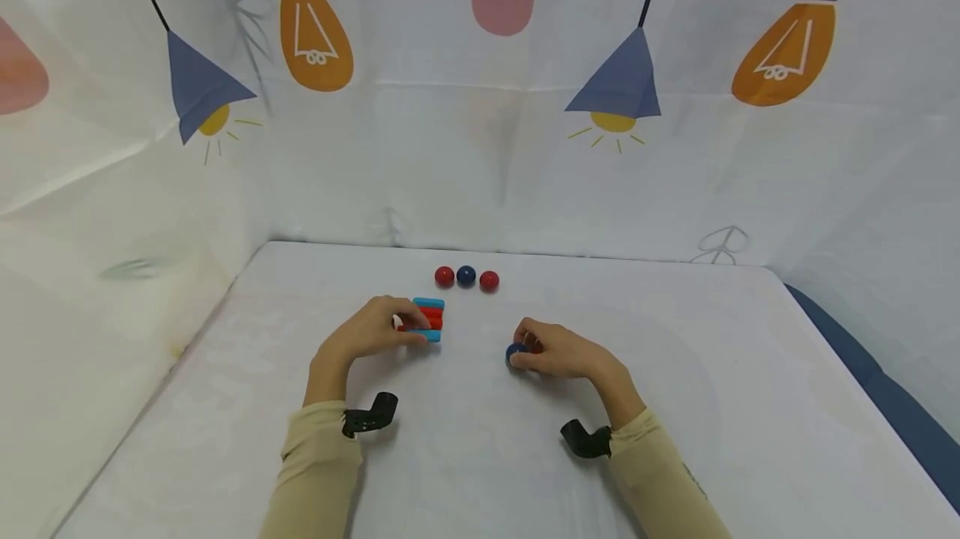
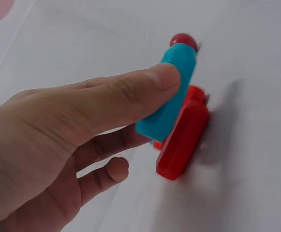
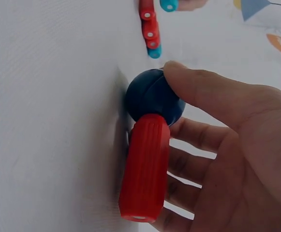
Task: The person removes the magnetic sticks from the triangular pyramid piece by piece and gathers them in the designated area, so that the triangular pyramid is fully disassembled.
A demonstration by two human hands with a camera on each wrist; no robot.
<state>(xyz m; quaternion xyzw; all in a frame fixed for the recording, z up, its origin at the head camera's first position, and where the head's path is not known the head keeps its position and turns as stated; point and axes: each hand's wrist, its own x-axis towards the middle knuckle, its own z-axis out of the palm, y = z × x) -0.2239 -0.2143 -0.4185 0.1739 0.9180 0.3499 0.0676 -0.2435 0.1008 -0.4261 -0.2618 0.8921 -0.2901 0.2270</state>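
My left hand [image 1: 375,329] pinches a light blue rod [image 2: 171,108] between thumb and fingers. Just beyond that rod's far end a red ball [image 2: 183,39] shows in the left wrist view; whether they touch I cannot tell. Beside it lie red rods [image 2: 184,140] and another light blue rod [image 1: 428,302], side by side on the table. To the right, my right hand [image 1: 562,351] holds a dark blue ball [image 3: 152,96], thumb on its side. A red rod [image 3: 146,169] meets the ball end-on, in front of the curled fingers.
Behind the rods, two red balls [image 1: 444,276] and one dark blue ball [image 1: 467,276] stand in a row on the white table [image 1: 675,406]. A white sheet [image 1: 465,172] printed with lamps and bulbs hangs at the table's back edge.
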